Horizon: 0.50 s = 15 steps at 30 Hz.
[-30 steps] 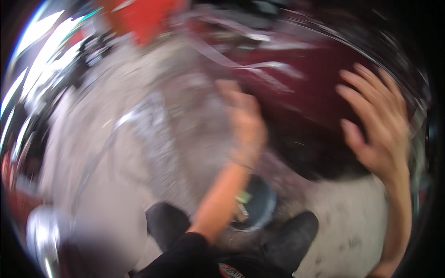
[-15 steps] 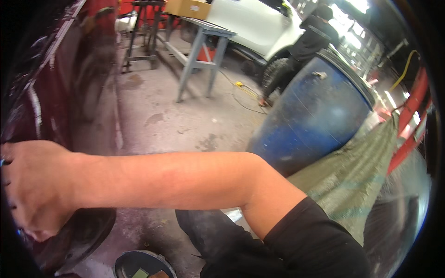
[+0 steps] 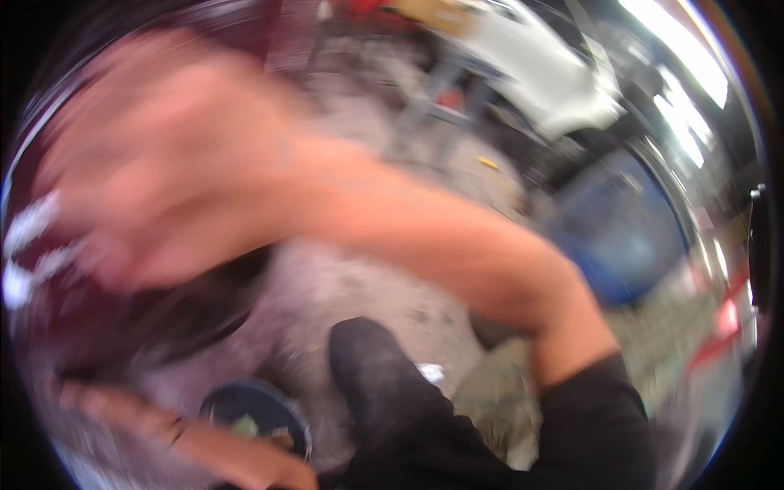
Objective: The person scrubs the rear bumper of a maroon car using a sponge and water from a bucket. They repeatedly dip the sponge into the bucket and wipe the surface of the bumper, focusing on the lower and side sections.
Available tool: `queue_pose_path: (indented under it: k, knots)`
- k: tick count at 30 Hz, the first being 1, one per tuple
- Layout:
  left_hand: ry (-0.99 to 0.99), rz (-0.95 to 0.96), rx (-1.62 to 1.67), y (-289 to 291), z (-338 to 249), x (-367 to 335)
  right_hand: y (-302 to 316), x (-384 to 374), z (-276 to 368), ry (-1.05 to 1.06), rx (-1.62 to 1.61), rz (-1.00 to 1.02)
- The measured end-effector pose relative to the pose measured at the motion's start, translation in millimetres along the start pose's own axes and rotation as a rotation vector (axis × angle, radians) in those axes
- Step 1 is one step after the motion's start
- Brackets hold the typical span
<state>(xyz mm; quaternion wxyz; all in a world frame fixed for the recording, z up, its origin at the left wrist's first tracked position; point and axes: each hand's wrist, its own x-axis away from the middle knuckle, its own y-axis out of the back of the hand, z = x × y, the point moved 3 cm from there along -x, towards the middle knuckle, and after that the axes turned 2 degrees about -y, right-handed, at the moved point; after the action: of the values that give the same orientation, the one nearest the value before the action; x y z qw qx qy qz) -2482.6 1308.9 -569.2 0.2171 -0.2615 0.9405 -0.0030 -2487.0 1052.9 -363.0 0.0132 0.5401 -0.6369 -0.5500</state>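
Observation:
My right hand [image 3: 171, 155], badly smeared by motion, is at the upper left over a dark maroon vehicle panel [image 3: 82, 322]. A bright white patch [image 3: 31, 233], perhaps cloth or paper, shows beside its fingertips; whether the fingers grip it is unclear. Low on the left, my left hand [image 3: 102, 403] reaches toward the lower part of the panel, a thin dark band at its wrist. Blur hides its fingers. Near that forearm a dark round bucket [image 3: 300, 412] stands on the floor, with a pale green piece [image 3: 245, 425] and a brownish piece inside.
A large blue drum [image 3: 616, 224] stands at the right, beside a greenish woven sheet [image 3: 498, 392]. Farther back are a grey trestle [image 3: 441, 90], a cardboard box [image 3: 437, 15] and a white vehicle [image 3: 539, 61]. A small white scrap [image 3: 430, 372] lies by my leg.
My right hand has moved up and away from the left edge, and the white patch now shows by it. My left forearm has come into view at the lower left. The whole view has shifted.

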Motion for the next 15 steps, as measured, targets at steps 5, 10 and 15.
queue_pose_path:
  k: [5, 10, 15]
  knots:
    - [0.019, -0.095, -0.031, -9.9, -28.9, 43.2, 25.2, -31.7, 17.5, 0.21, 0.126, 0.118]
    - [0.004, -0.177, 0.08, 18.9, 16.0, -86.2, 67.2, -7.7, -2.0, 0.139, 0.357, 0.241]
    - [-0.092, -0.097, -0.129, -18.0, 7.0, 24.5, 52.4, 10.4, -1.6, 0.146, 0.272, 0.24]
